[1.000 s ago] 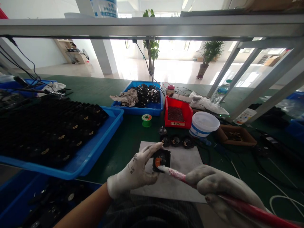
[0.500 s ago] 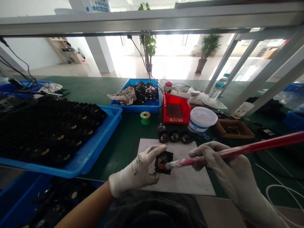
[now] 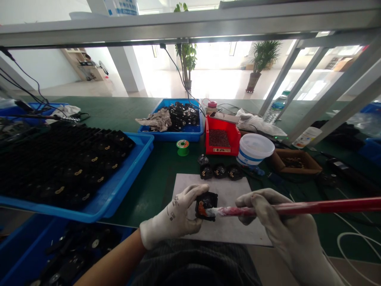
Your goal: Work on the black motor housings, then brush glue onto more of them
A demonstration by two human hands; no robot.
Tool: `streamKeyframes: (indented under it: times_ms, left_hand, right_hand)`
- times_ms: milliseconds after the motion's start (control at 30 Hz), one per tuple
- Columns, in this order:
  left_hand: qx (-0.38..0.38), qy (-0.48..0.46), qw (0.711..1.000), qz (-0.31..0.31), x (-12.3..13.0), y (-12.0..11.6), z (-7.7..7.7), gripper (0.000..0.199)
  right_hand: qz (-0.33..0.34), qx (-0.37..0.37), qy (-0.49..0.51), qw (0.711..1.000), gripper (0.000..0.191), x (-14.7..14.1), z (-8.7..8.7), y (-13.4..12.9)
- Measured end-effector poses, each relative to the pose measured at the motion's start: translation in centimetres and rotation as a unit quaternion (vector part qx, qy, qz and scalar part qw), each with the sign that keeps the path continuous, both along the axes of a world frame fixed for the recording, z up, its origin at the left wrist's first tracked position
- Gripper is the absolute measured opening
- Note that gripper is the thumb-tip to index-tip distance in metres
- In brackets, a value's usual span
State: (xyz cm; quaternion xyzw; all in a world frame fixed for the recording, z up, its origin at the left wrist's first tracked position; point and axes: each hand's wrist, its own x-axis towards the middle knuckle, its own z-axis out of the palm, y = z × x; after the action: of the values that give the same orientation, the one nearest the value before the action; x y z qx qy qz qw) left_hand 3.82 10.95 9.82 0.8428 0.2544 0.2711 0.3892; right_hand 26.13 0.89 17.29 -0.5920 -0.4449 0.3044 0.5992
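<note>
My left hand [image 3: 181, 212], in a white glove, grips a small black plastic housing [image 3: 210, 200] between thumb and fingers above a white sheet [image 3: 235, 230]. In my gloved right hand [image 3: 281, 224] is a long red-handled brush [image 3: 315, 206], held like a pen. White wrapping or residue covers the handle's lower part. The brush's orange-brown tip touches the left side of the housing's face. Just beyond the sheet, several similar black parts [image 3: 220, 171] lie in a row, with a smaller round piece [image 3: 203, 159] behind them.
At left is a blue tray [image 3: 119, 190] full of black housings. Ahead are a blue bin [image 3: 178, 136], a green solder spool [image 3: 182, 148], a red bin of small screws [image 3: 222, 150], a white tub [image 3: 255, 149] and a cardboard box [image 3: 309, 167]. A metal shelf [image 3: 190, 29] crosses above.
The brush handle's far end has dropped, so the brush lies closer to level. Its tip has shifted slightly across the housing, still touching it. My left hand keeps its hold.
</note>
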Motion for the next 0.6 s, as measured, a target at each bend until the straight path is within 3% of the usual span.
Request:
streamKeyframes:
  times_ms: [200, 400, 500, 600]
  left_hand:
    - [0.009, -0.014, 1.000, 0.018, 0.0, 0.3, -0.5, 0.091]
    - [-0.014, 0.002, 1.000, 0.006, 0.0, 0.3, -0.3, 0.093]
    - [-0.027, -0.003, 0.999, 0.027, -0.1, 0.2, -0.4, 0.089]
    - [-0.039, 0.005, 0.998, 0.058, -0.5, 0.6, -0.6, 0.085]
  right_hand:
    - [-0.019, 0.045, -0.016, 0.999, 0.034, 0.8, 0.5, 0.0]
    - [-0.003, 0.011, -0.030, 0.999, 0.035, 1.0, -0.2, 0.1]
    - [-0.063, 0.044, 0.008, 0.997, 0.032, 2.1, 0.3, -0.1]
    - [-0.168, 0.100, 0.059, 0.979, 0.025, 4.0, 1.0, 0.0]
